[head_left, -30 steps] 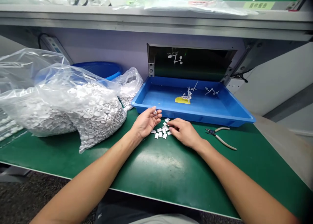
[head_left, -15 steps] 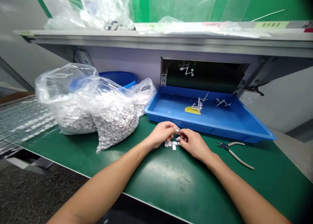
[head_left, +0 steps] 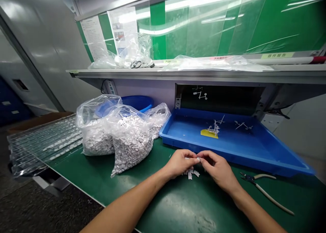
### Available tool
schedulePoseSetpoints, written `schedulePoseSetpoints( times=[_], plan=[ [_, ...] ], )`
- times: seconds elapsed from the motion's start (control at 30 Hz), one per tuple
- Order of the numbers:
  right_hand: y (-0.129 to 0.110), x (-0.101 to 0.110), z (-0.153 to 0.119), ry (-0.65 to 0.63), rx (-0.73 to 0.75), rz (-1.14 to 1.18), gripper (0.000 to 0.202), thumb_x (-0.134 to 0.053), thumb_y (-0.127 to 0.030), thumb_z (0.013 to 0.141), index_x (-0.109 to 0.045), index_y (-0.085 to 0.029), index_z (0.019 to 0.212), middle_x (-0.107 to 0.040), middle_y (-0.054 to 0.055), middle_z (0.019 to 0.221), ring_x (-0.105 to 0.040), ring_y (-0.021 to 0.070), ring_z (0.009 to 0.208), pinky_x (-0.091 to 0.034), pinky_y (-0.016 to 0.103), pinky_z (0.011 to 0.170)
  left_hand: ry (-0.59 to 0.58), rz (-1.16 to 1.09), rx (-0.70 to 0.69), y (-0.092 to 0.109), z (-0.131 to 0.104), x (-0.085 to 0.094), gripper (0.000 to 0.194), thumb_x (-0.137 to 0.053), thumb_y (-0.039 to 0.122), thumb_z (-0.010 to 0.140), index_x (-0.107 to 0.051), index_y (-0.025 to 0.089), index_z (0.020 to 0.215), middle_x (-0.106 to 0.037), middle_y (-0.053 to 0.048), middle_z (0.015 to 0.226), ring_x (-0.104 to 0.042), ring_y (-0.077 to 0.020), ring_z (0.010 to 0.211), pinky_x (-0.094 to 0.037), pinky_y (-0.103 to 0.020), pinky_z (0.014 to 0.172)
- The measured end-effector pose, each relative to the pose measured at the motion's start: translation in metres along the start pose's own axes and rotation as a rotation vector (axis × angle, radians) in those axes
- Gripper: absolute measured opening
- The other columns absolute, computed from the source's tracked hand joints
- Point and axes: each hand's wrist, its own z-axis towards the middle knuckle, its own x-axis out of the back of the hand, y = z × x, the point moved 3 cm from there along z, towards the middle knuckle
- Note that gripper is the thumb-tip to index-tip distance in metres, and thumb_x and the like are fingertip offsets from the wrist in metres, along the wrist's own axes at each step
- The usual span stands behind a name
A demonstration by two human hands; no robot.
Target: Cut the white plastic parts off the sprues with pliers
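My left hand (head_left: 180,163) and my right hand (head_left: 217,166) meet fingertip to fingertip above the green table. Between their pinched thumbs and forefingers is a small white plastic piece (head_left: 198,160), largely covered by the fingers. Several more white plastic pieces (head_left: 190,175) lie on the table just beneath the hands, partly hidden by my left hand. Right behind the hands runs the front wall of a blue tray (head_left: 183,145). Cutting pliers (head_left: 251,178) with pale handles rest to the right of my right hand.
White runner scraps (head_left: 214,128) and a yellow card (head_left: 207,134) lie in the tray. Clear bags of white pieces (head_left: 132,138) stand at left before a blue basket (head_left: 150,105). Stacked clear trays (head_left: 46,141) sit at the table's left end. A shelf (head_left: 168,75) overhangs the back.
The view has tilted upward, so the bench sits lower in the picture. My fingertips have come together on a small white piece, where they were slightly apart over the loose pieces.
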Motion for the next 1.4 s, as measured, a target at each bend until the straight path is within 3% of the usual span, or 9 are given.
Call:
schedulePoseSetpoints(
  times=[0.13, 0.3, 0.53, 0.6, 0.77, 0.9, 1.0, 1.17, 1.4],
  plan=[
    [0.000, -0.005, 0.000, 0.026, -0.087, 0.172, 0.032, -0.062, -0.047, 0.084, -0.063, -0.023, 0.105, -0.067, 0.005, 0.094, -0.061, 0.0213, 0.083, -0.050, 0.031, 0.073, -0.055, -0.212, 0.102, -0.002, 0.001, 0.001, 0.043, -0.079, 0.047, 0.067, -0.064, 0.013, 0.088, -0.058, 0.002, 0.057, -0.043, -0.0049, 0.038, -0.029, -0.017, 0.037],
    [0.003, -0.010, 0.000, -0.004, -0.221, 0.223, 0.036, -0.057, -0.053, 0.086, -0.065, -0.020, 0.100, -0.064, 0.004, 0.076, -0.059, 0.0191, 0.067, -0.046, 0.028, 0.055, 0.030, -0.299, 0.070, 0.003, 0.002, 0.000, 0.043, -0.081, 0.043, 0.066, -0.060, 0.014, 0.089, -0.062, 0.001, 0.058, -0.043, -0.0044, 0.035, -0.029, -0.015, 0.034],
    [-0.006, -0.003, 0.000, 0.092, -0.007, 0.054, 0.023, -0.057, -0.040, 0.090, -0.067, -0.025, 0.103, -0.065, 0.004, 0.100, -0.061, 0.0192, 0.086, -0.048, 0.029, 0.073, 0.113, -0.230, 0.057, 0.012, -0.002, -0.009, 0.035, -0.071, 0.044, 0.078, -0.062, 0.012, 0.090, -0.056, 0.003, 0.053, -0.038, -0.0040, 0.034, -0.026, -0.016, 0.033],
    [-0.007, -0.002, 0.000, 0.093, 0.007, 0.053, 0.022, -0.057, -0.039, 0.090, -0.067, -0.025, 0.103, -0.065, 0.004, 0.099, -0.061, 0.0188, 0.086, -0.048, 0.028, 0.072, 0.133, -0.149, 0.017, 0.015, -0.003, -0.008, 0.032, -0.069, 0.044, 0.080, -0.064, 0.012, 0.087, -0.053, 0.003, 0.053, -0.040, -0.0048, 0.038, -0.030, -0.016, 0.037],
    [-0.013, 0.002, 0.000, 0.063, 0.075, -0.024, 0.015, -0.056, -0.030, 0.090, -0.067, -0.024, 0.098, -0.064, 0.001, 0.085, -0.058, 0.0141, 0.071, -0.047, 0.026, 0.065, 0.120, 0.059, -0.177, 0.028, -0.005, -0.004, 0.027, -0.061, 0.037, 0.087, -0.069, 0.012, 0.079, -0.064, -0.003, 0.075, -0.054, -0.0101, 0.067, -0.044, -0.018, 0.060],
    [-0.018, 0.006, -0.001, 0.090, 0.190, -0.127, 0.018, -0.056, -0.021, 0.088, -0.069, -0.024, 0.101, -0.065, 0.000, 0.084, -0.060, 0.0135, 0.073, -0.047, 0.025, 0.070, 0.055, 0.086, -0.125, 0.026, -0.002, -0.003, 0.026, -0.062, 0.037, 0.087, -0.070, 0.013, 0.084, -0.064, -0.003, 0.074, -0.051, -0.0096, 0.061, -0.041, -0.018, 0.054],
    [-0.014, 0.007, 0.000, 0.118, 0.144, -0.085, 0.018, -0.057, -0.020, 0.087, -0.069, -0.024, 0.098, -0.068, -0.001, 0.087, -0.062, 0.0129, 0.075, -0.048, 0.024, 0.070, 0.061, 0.042, -0.084, 0.024, -0.001, -0.004, 0.024, -0.066, 0.036, 0.084, -0.070, 0.013, 0.090, -0.065, -0.002, 0.074, -0.047, -0.0069, 0.051, -0.038, -0.018, 0.048],
    [-0.014, 0.004, 0.000, 0.093, 0.050, 0.096, 0.015, -0.058, -0.027, 0.087, -0.069, -0.021, 0.097, -0.071, 0.000, 0.083, -0.065, 0.0135, 0.072, -0.051, 0.023, 0.066, 0.114, 0.055, -0.134, 0.026, -0.006, -0.009, 0.023, -0.063, 0.036, 0.086, -0.070, 0.013, 0.082, -0.066, -0.001, 0.072, -0.044, -0.0055, 0.045, -0.036, -0.018, 0.043],
    [-0.021, 0.007, -0.002, 0.140, 0.008, 0.103, 0.010, -0.062, -0.026, 0.081, -0.068, -0.020, 0.086, -0.068, -0.002, 0.074, -0.059, 0.0118, 0.063, -0.045, 0.021, 0.057, 0.181, 0.243, -0.240, 0.030, -0.015, -0.015, 0.023, -0.060, 0.036, 0.088, -0.072, 0.016, 0.086, -0.070, -0.002, 0.079, -0.060, -0.0125, 0.063, -0.046, -0.021, 0.059]
  ],
)
